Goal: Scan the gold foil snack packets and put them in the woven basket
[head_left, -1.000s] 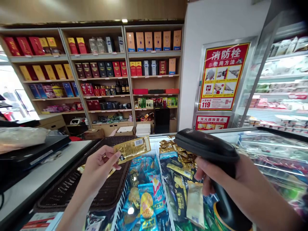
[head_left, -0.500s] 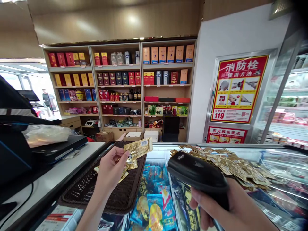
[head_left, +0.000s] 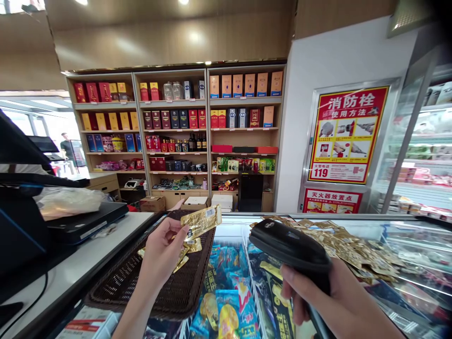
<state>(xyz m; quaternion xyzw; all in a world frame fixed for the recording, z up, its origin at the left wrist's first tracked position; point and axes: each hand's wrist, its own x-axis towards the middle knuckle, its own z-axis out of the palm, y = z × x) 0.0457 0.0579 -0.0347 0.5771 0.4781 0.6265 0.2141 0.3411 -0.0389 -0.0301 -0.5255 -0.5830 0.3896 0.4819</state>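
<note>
Between thumb and fingers, my left hand (head_left: 162,249) pinches a flat gold packet (head_left: 203,220), its printed barcode showing at the upper right end. Below that hand lies a dark brown woven basket (head_left: 176,296) with a few more gold packets (head_left: 192,246) in it. A black handheld barcode scanner (head_left: 289,245) fills my right hand (head_left: 339,301); its head points left, towards the held packet, and is apart from it. Behind the scanner, a heap of gold packets (head_left: 339,240) is spread over the freezer's glass top.
Under the glass, the chest freezer holds blue snack bags (head_left: 228,306) and black-and-yellow bags (head_left: 277,296). At left stands a counter (head_left: 81,259) with a black scale (head_left: 95,221) and a plastic bag. Shelves of boxed goods (head_left: 173,117) line the back wall. Fingers of another person's hand (head_left: 179,204) show behind the basket.
My right hand has tipped the scanner slightly and shifted it a little. The gold packet in my left hand has barely moved. The whole view has tilted up slightly.
</note>
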